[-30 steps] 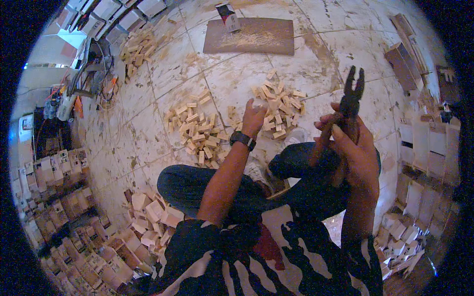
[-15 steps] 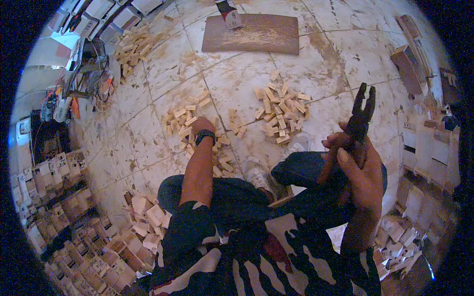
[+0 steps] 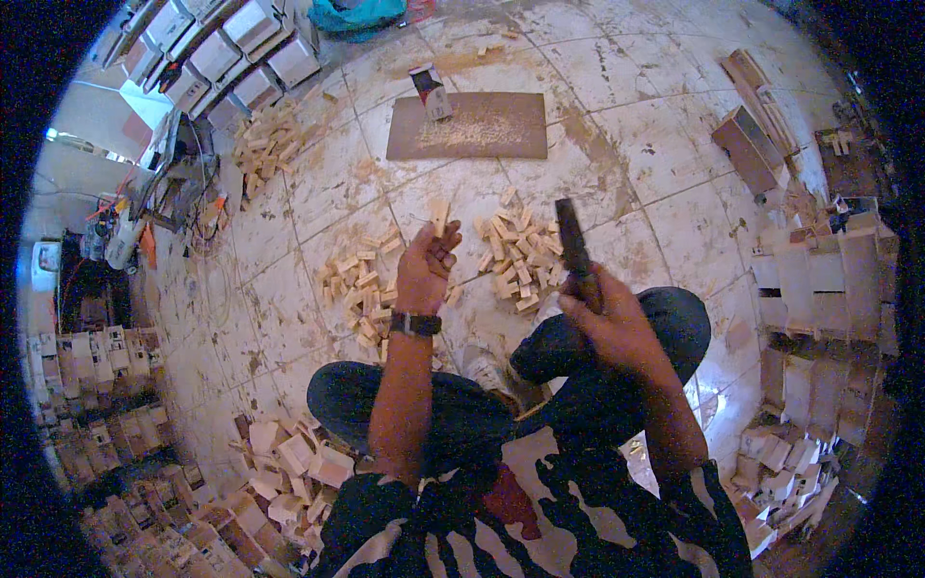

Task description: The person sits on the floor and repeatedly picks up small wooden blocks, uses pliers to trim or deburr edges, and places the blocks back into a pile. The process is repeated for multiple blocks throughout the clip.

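While the right hand [image 3: 617, 323] grips dark pliers [image 3: 575, 249], the left hand [image 3: 426, 270] pinches a small wooden block [image 3: 440, 216] above the floor piles—light, stiff, probably best held by its lower end.

A small woodworking workshop, with the work done down on the floor.

Loose heaps of cut wooden blocks [image 3: 515, 252] lie across the stained tile floor [image 3: 655, 125], a sawdust-strewn board [image 3: 468, 126] sits at upper centre, and stacks of little wooden boxes [image 3: 819, 289] crowd the right edge, the lower left and the upper left of the frame.
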Available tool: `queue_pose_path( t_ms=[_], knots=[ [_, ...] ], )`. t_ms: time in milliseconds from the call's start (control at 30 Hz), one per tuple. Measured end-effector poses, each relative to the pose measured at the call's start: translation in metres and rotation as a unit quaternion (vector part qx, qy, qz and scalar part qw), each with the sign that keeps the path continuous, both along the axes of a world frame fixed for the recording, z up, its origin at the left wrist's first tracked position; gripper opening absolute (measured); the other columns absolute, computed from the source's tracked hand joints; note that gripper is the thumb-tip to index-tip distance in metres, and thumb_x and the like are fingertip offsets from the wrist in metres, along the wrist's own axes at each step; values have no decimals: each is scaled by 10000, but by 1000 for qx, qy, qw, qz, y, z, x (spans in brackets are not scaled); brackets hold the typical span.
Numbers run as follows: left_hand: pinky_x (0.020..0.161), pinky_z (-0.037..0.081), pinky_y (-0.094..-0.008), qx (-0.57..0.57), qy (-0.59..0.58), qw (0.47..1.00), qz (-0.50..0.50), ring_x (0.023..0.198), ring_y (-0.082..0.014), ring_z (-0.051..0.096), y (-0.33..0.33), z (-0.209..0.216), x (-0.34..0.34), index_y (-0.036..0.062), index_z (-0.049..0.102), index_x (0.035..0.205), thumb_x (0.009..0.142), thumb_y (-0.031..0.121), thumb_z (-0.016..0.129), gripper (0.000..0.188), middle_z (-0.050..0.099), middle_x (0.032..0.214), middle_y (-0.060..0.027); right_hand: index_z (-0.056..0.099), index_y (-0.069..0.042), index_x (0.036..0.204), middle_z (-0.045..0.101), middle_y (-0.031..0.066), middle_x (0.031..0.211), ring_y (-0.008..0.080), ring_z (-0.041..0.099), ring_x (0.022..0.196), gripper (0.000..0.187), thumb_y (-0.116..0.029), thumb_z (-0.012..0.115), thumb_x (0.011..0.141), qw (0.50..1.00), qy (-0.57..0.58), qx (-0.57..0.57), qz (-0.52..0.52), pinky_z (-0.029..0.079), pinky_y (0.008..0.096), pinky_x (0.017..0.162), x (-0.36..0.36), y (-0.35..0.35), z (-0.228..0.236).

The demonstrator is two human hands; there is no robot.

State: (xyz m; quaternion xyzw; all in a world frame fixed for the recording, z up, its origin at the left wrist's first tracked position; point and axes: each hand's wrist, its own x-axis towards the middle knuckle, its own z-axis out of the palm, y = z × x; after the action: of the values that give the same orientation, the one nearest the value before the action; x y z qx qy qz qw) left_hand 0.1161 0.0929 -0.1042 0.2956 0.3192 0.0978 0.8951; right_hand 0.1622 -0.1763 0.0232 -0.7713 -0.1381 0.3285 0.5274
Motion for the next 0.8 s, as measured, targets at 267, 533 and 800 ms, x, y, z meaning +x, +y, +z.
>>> queue_pose_path(
  t_ms=[267,533,800],
  knots=[
    [563,423,-209,403,-8,915,15,806,-107,578,-58,106,-35,49,406,1344,924,177,532,457,645,985,-81,472,4,1140,592,102,929,197,555,840,406,-204,630,829,998,-49,-30,32,461,327,764,-30,18,-18],
    [625,442,-210,465,28,880,89,830,-99,590,-75,117,-61,33,483,1282,928,216,527,401,644,1026,-67,487,10,1098,595,109,898,210,568,814,403,-243,645,827,996,1,-1,93,472,351,744,-72,34,-22],
    [656,464,-224,338,-37,928,150,823,-106,600,-94,118,-67,5,484,1274,929,155,525,379,648,1020,-97,486,23,1114,603,120,928,198,569,832,401,-224,638,837,994,27,58,84,467,341,745,-80,38,-11]
  ],
)
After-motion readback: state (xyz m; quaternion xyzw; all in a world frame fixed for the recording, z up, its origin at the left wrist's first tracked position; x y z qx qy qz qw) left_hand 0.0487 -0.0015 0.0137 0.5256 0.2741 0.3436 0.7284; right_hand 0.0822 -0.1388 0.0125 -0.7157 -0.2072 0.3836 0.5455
